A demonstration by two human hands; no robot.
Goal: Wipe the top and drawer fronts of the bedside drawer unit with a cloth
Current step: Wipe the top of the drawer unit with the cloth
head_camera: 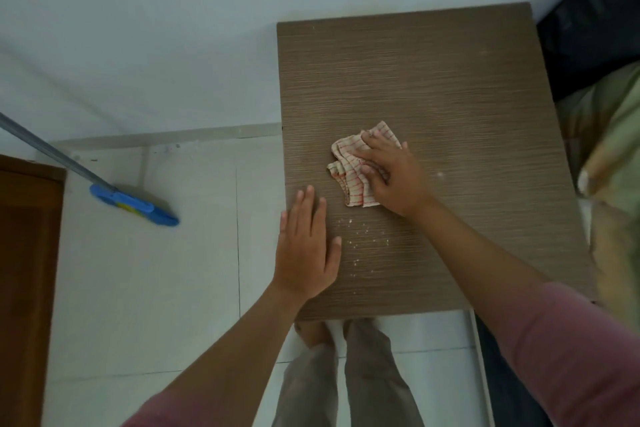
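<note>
The bedside drawer unit's brown wood-grain top (pixel 433 80) fills the middle right of the head view; its drawer fronts are hidden below. A crumpled white cloth with red checks (pixel 348 163) lies near the middle of the top. My right hand (pixel 394 177) presses down on the cloth, fingers curled over it. My left hand (pixel 306 246) rests flat at the top's left front edge, fingers spread slightly, holding nothing. White crumbs or dust specks (pixel 360 236) lie scattered between my two hands.
A blue mop head (pixel 135 206) with a grey handle leans on the pale tiled floor to the left. A brown wooden door (pixel 27 270) is at far left. Bedding (pixel 609 149) lies along the right. My legs (pixel 346 374) stand before the unit.
</note>
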